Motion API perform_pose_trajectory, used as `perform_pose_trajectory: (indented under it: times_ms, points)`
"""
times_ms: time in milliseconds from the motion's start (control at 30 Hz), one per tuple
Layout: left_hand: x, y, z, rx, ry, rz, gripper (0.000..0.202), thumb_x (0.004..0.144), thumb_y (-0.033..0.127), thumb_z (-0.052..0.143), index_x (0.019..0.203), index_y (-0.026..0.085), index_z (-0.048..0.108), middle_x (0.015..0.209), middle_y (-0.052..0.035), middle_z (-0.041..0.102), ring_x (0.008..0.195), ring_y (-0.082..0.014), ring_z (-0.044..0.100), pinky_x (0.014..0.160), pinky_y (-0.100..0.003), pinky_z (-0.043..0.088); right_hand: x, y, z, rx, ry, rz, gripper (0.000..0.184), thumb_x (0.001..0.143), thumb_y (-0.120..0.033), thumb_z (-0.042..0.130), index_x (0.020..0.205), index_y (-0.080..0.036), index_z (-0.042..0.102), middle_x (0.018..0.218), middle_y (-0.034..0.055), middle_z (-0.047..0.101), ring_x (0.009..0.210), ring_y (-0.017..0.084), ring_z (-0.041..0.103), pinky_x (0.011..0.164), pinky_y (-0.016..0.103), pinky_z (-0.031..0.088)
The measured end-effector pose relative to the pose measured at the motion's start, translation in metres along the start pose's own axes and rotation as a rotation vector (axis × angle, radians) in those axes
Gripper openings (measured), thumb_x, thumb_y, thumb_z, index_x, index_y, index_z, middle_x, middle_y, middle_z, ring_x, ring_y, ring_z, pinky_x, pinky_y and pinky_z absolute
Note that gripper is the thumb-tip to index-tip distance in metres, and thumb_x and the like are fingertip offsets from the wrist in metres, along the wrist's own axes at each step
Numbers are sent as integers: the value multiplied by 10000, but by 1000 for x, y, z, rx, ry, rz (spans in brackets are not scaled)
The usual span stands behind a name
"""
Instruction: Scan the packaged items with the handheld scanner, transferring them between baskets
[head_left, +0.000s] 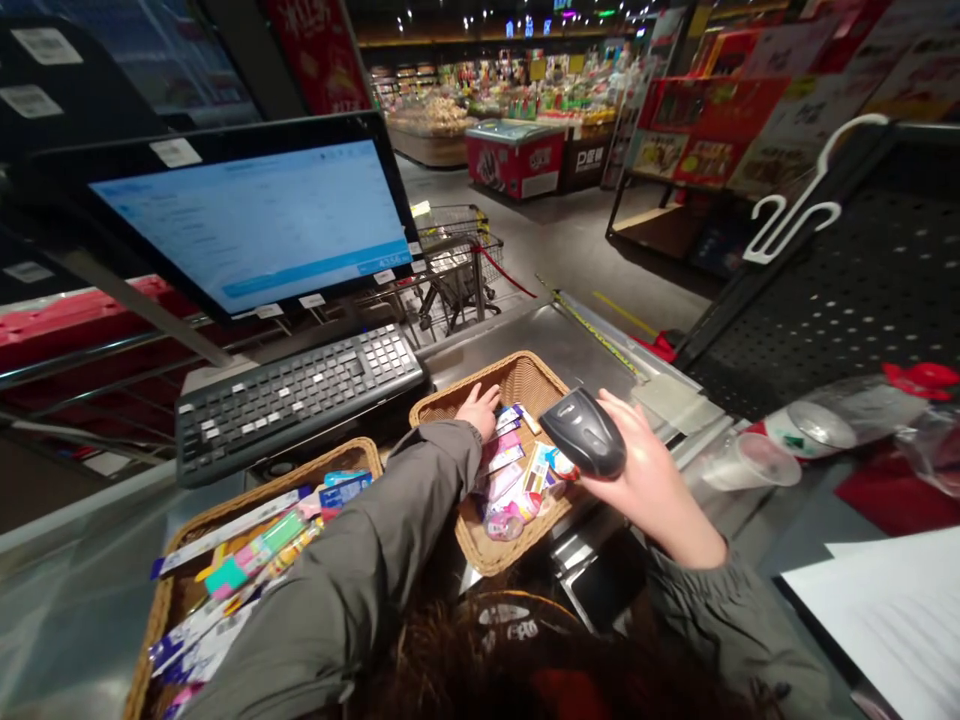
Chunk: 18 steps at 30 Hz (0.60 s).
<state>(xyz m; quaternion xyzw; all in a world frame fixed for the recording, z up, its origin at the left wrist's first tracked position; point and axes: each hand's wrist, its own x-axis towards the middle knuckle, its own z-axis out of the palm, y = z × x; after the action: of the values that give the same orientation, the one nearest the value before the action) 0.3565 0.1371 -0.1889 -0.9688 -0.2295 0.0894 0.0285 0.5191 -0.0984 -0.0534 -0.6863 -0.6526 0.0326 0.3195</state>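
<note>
My right hand [645,480] is wrapped round a black barcode scanner [583,430], its head held over the right edge of a wicker basket [442,405]. That basket holds several small colourful packets [514,475]. My left hand [480,408] reaches into the same basket, fingers curled down among the packets near its far side; what it grips, if anything, is hidden. Both arms wear grey sleeves.
A second wicker basket [161,600] with packets sits at the lower left. A keyboard [296,395] and a tilted monitor [255,225] stand behind the baskets. Clear plastic cups [750,462] lie to the right, white paper [892,610] at the lower right. Shopping trolleys [457,260] stand beyond the steel counter [562,345].
</note>
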Motion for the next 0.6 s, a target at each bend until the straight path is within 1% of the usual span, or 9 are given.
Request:
perform_pose_trajectory:
  times_ms: [100,167,267,333,433,500,567,600]
  points:
    - [9,2,9,5,5,-2,282,892,178,520,987,184,785,1467,-130,526,1482,-274,296,1230,-551,158,6,4,1,21,-14,8,557,780,-368,680,1299,-223,538,1350,163,586,1392,388,433,1152,692,265]
    - [14,5,14,8,7,-14,301,887,170,515,1023,187,783,1463,-140,525,1468,-289,320,1222,-565,177,8,6,2,32,-20,11,547,782,-362,674,1294,-219,543,1360,164,581,1395,383,430,1154,688,263]
    - [18,9,18,9,5,-35,334,902,166,483,1075,167,769,1460,-164,521,1461,-306,329,1214,-586,176,11,10,3,47,-20,17,522,778,-353,669,1268,-210,555,1367,171,576,1398,378,428,1158,687,255]
    - [18,12,19,7,2,-48,341,906,158,469,1069,151,769,1437,-181,541,1460,-318,327,1205,-595,187,11,12,3,55,-18,23,513,772,-346,669,1254,-208,560,1360,174,582,1399,379,426,1157,691,250]
    - [16,16,17,3,-1,-62,320,876,140,493,1020,155,779,1375,-191,592,1449,-340,338,1175,-616,233,11,13,4,55,-26,37,534,759,-326,673,1267,-212,550,1359,170,583,1400,377,426,1156,687,257]
    - [15,18,13,0,-5,-56,276,837,143,541,973,152,781,1331,-193,618,1433,-348,361,1164,-611,260,11,14,4,57,-20,43,562,747,-309,672,1285,-216,540,1362,164,581,1396,376,432,1155,681,263]
    - [15,19,4,-3,-3,-39,242,775,158,612,956,144,771,1295,-188,635,1416,-343,385,1169,-586,276,10,14,3,57,-11,44,580,740,-297,670,1298,-222,532,1365,159,579,1396,378,430,1153,678,267]
    - [16,19,-2,-5,4,-32,255,745,170,641,967,143,763,1278,-181,642,1406,-338,400,1173,-574,281,9,14,3,55,-6,45,585,739,-296,669,1301,-224,529,1366,157,579,1399,380,426,1153,679,264]
